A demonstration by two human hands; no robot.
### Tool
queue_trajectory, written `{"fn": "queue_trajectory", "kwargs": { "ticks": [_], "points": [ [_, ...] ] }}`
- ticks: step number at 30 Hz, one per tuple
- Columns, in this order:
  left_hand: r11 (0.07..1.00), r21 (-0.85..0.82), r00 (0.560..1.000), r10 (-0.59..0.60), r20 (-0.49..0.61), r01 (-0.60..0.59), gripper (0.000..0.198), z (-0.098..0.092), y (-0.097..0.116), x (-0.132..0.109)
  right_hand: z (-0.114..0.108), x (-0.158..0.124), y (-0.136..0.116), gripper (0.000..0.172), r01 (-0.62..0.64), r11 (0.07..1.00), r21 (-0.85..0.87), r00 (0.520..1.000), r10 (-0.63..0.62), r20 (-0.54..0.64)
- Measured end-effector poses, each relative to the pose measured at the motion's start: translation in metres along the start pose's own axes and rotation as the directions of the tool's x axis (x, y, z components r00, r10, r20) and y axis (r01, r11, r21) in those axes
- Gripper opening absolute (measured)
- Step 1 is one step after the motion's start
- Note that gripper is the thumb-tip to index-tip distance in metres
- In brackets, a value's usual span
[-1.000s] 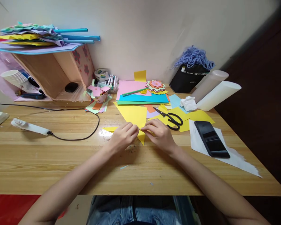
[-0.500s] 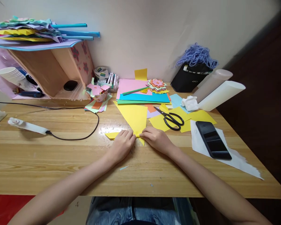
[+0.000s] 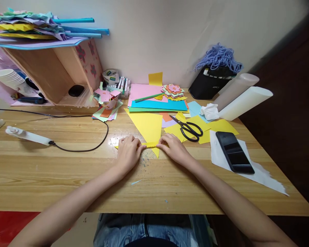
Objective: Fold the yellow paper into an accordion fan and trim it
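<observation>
Yellow folded strip point(image 3: 149, 144) lies on the surface point(image 3: 67, 171); left hand point(image 3: 127, 152) and right hand point(image 3: 173, 149) pinch its ends, so the folds lie flat.

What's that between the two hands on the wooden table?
A narrow folded yellow paper strip spans from left hand to right hand, seen in the head view.

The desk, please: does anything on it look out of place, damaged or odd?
The white sheet under the phone has a ragged, torn right edge, and the wooden box at far left looks tilted. The yellow strip held by the left hand and right hand looks neat.
</observation>
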State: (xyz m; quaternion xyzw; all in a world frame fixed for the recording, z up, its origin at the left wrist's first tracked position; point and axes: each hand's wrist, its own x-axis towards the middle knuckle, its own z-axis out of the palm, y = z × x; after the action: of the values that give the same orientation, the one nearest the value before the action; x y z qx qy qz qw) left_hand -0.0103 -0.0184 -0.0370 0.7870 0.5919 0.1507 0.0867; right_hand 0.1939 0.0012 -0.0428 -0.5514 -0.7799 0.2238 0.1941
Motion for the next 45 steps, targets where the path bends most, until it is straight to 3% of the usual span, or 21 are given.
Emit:
{"fn": "queue_trajectory", "kwargs": {
  "ticks": [7,17,24,45],
  "points": [
    [0.995,-0.027,0.995,-0.093,0.040,0.094,0.028,-0.005,-0.005,0.006,-0.010,0.009,-0.001,0.024,-0.138,0.990,-0.037,0.990,0.139,0.030],
    [0.973,-0.032,0.953,-0.219,0.210,0.230,0.029,-0.026,-0.027,0.013,-0.030,0.012,0.010,0.030,-0.317,0.948,-0.019,0.940,0.316,0.130],
    [0.966,0.009,0.938,-0.255,0.236,0.260,0.032,-0.033,-0.035,0.013,-0.041,0.010,0.022,0.031,-0.277,0.959,-0.054,0.944,0.282,0.172],
    [0.941,0.051,0.916,-0.338,0.216,0.335,0.037,-0.045,-0.063,-0.002,-0.062,0.006,0.053,0.028,-0.373,0.914,-0.156,0.907,0.395,0.147]
  ]
}}
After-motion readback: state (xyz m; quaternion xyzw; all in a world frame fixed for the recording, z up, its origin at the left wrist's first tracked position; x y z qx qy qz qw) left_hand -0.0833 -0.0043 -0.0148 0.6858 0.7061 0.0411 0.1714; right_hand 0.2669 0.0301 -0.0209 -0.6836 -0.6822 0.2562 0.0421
